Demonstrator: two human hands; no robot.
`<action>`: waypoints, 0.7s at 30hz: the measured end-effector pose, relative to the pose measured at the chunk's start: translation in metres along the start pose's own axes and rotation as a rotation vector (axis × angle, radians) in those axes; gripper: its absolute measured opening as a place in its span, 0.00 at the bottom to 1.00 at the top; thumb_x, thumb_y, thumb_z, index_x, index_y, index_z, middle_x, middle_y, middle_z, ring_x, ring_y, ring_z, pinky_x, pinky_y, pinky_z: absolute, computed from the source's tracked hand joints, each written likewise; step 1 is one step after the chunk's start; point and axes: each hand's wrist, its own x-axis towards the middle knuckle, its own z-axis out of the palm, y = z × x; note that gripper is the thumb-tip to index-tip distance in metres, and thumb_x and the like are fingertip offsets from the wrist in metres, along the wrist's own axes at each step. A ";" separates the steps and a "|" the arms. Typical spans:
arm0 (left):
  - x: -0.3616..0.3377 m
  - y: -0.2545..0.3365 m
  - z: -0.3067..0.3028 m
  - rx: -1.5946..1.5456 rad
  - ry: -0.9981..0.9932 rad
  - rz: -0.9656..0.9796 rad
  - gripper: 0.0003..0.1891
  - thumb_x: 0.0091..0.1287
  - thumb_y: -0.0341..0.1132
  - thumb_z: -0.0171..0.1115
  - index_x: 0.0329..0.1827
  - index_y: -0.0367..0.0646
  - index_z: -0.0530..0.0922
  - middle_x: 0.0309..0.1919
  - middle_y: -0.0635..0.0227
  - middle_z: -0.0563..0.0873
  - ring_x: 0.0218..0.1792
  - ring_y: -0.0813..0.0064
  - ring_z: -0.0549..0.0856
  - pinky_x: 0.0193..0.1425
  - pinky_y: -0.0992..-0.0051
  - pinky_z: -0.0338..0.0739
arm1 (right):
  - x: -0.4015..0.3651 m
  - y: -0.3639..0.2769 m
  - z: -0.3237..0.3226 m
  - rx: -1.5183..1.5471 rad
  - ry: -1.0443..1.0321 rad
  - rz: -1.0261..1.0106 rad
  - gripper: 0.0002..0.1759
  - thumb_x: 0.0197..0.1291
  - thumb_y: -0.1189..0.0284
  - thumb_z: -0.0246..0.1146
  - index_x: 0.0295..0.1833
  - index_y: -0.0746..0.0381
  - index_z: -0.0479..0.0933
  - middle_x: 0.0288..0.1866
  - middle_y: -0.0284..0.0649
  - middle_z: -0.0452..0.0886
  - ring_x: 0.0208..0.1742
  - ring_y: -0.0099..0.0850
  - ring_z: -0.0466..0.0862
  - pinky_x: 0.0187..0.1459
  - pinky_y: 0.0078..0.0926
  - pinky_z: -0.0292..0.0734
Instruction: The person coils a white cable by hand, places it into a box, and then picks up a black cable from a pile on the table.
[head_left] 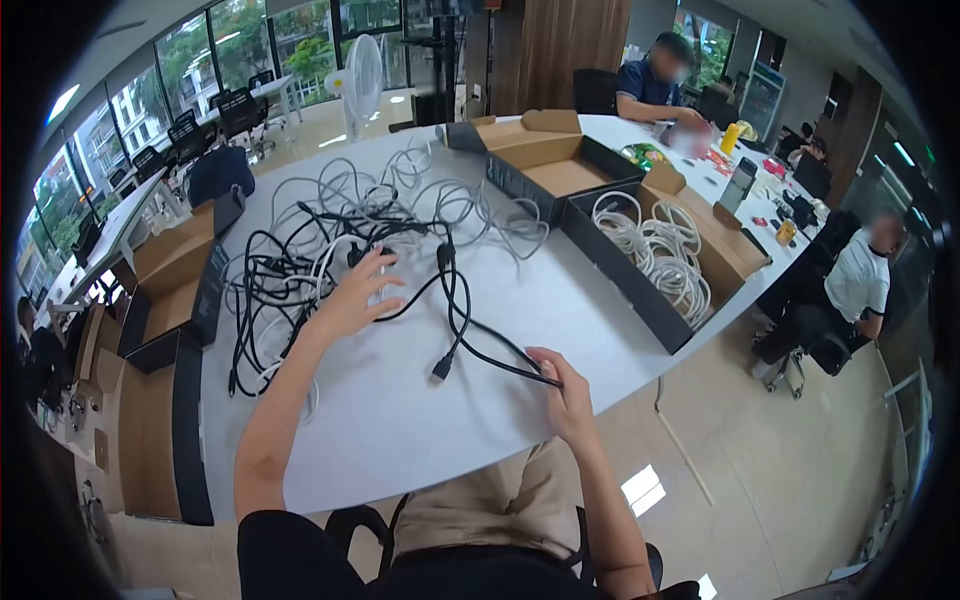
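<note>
My right hand (565,395), near the table's front edge, is closed around a black cable (495,362). That cable runs back to the pile, and a black connector (441,369) dangles from a loop beside it. At the right side of the tangled black cables (270,265), my left hand (362,295) is held over the table with its fingers apart. Grey-white cables (480,208) lie loosely coiled behind and among the black ones.
An open box (625,275) at the right holds coiled white cables (660,250). Behind it stands another open box (545,205). Open boxes (187,430) line the left side. A person (655,85) sits at the far table end; another person (860,270) sits at the right.
</note>
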 end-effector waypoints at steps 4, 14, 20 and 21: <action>0.009 0.024 0.010 -0.002 0.046 -0.110 0.17 0.62 0.43 0.61 0.51 0.47 0.76 0.64 0.60 0.68 0.70 0.52 0.56 0.70 0.57 0.52 | 0.003 -0.004 0.012 -0.398 -0.102 -0.265 0.20 0.62 0.71 0.52 0.61 0.55 0.68 0.60 0.44 0.72 0.64 0.45 0.67 0.65 0.43 0.58; 0.003 0.073 0.088 -0.017 0.072 -0.030 0.24 0.59 0.48 0.61 0.57 0.51 0.74 0.71 0.57 0.53 0.71 0.54 0.54 0.68 0.41 0.44 | 0.004 -0.017 0.026 -0.641 -0.427 -0.439 0.33 0.58 0.50 0.56 0.67 0.50 0.62 0.72 0.49 0.54 0.73 0.46 0.52 0.68 0.53 0.44; 0.000 0.071 0.089 -0.067 0.132 -0.036 0.21 0.59 0.44 0.60 0.55 0.50 0.75 0.70 0.57 0.54 0.70 0.57 0.57 0.68 0.44 0.45 | 0.020 -0.007 0.016 -0.092 -0.445 -0.271 0.26 0.61 0.59 0.56 0.64 0.54 0.66 0.70 0.48 0.58 0.71 0.46 0.57 0.67 0.43 0.52; 0.000 0.073 0.088 -0.059 0.167 -0.033 0.20 0.60 0.42 0.60 0.55 0.50 0.75 0.69 0.57 0.57 0.68 0.58 0.59 0.68 0.46 0.48 | 0.026 -0.008 0.016 0.077 -0.406 -0.214 0.24 0.62 0.62 0.56 0.63 0.54 0.67 0.70 0.47 0.59 0.70 0.46 0.59 0.67 0.41 0.54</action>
